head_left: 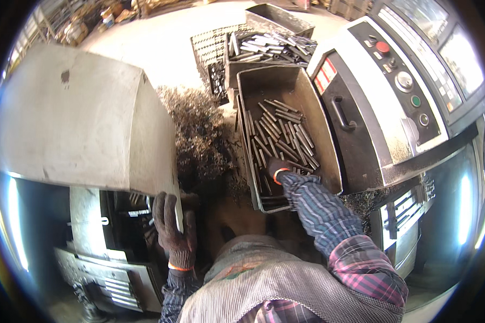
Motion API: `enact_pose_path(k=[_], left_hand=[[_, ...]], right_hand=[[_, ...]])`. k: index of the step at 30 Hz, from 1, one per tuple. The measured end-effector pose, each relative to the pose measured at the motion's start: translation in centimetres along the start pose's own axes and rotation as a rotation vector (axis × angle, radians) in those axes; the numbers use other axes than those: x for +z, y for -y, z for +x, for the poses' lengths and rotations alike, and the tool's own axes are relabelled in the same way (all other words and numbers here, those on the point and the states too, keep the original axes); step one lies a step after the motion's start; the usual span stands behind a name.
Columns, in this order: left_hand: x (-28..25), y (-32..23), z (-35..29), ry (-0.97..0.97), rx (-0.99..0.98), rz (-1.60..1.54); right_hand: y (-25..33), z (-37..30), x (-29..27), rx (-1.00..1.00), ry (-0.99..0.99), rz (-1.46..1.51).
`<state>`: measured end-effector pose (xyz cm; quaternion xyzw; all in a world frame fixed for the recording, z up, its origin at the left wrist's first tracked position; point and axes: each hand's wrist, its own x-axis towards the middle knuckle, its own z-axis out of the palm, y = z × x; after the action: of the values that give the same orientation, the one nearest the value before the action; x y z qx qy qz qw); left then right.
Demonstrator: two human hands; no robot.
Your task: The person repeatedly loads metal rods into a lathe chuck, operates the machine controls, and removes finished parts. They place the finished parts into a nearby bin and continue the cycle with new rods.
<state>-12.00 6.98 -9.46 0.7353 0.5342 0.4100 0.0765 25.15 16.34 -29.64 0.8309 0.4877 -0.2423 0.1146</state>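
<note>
My right hand, in a dark glove with an orange cuff edge, reaches down into a deep metal bin. It is at the near end of a loose layer of short metal rods. Its fingers are dark and partly hidden, so I cannot make out whether a rod is in them. My left hand, in a brown knit glove, has its fingers stretched upward with the thumb apart. It is at the lower corner of a large pale grey machine cover, apparently touching its edge, and holds nothing I can see.
A control panel with buttons and a black door handle stands right of the bin. Behind the bin is another bin heaped with metal pieces. Metal shavings cover the floor to its left. Machine slides sit at lower left.
</note>
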Motion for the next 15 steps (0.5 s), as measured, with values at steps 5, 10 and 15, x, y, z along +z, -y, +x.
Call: enact_pose_path(k=[5, 10, 15], left_hand=[[-1.4, 0.7, -0.7, -0.001, -0.04, 0.06], [-2.4, 1.5, -1.7, -0.029, -0.19, 0.041], [-1.1, 0.1, -0.6, -0.048, -0.051, 0.036]], right_hand=[[1.5, 3.3, 4.2, -0.04, 0.051, -0.026], [0.0, 7.7, 7.9, -0.177, 0.089, -0.094], [-2.6, 7.6, 5.4, -0.704, -0.005, -0.456]])
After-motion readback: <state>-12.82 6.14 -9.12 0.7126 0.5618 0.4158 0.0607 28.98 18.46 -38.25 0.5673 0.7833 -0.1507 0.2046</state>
